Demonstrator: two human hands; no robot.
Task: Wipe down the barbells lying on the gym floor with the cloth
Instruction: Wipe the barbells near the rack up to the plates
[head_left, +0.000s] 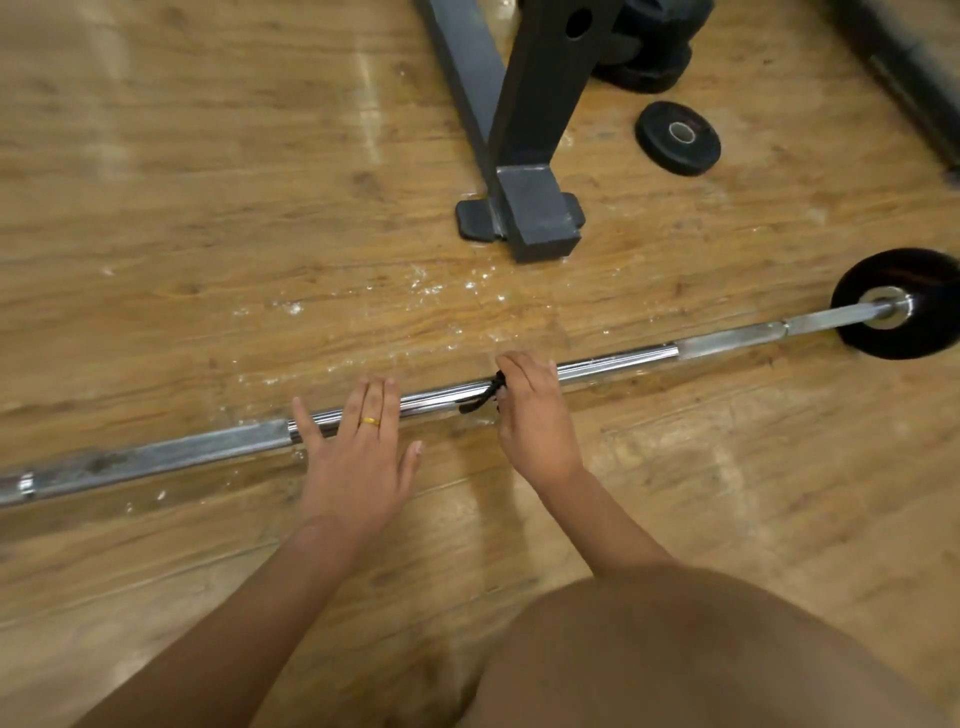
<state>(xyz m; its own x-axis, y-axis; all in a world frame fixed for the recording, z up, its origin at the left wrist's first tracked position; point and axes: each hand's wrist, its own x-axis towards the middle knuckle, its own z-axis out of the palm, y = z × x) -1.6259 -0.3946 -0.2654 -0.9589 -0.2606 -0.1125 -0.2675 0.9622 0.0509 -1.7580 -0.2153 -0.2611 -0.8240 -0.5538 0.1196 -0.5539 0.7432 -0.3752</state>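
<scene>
Barbell (618, 358) flat on wood floor (208, 208), L hand (358, 457) fingers (373, 400) spread straight, tips resting on shaft, R hand (530, 410) just right of them, fingers curled over shaft gripping dark cloth (483, 397), black plate (904, 304) on bar end far right of R fingers

A gym, in the free-weights area.

A long steel barbell (618, 358) lies on the wood-pattern floor (208, 208), with a black weight plate (917, 275) on its right end. A smaller loose plate (657, 153) lies flat on the floor further back. Near it stands the dark steel frame (535, 119) of some training equipment, with a black foot pad (472, 218) under it. Behind the frame more black plates (649, 67) are stacked, partly cut off by the edge.
</scene>
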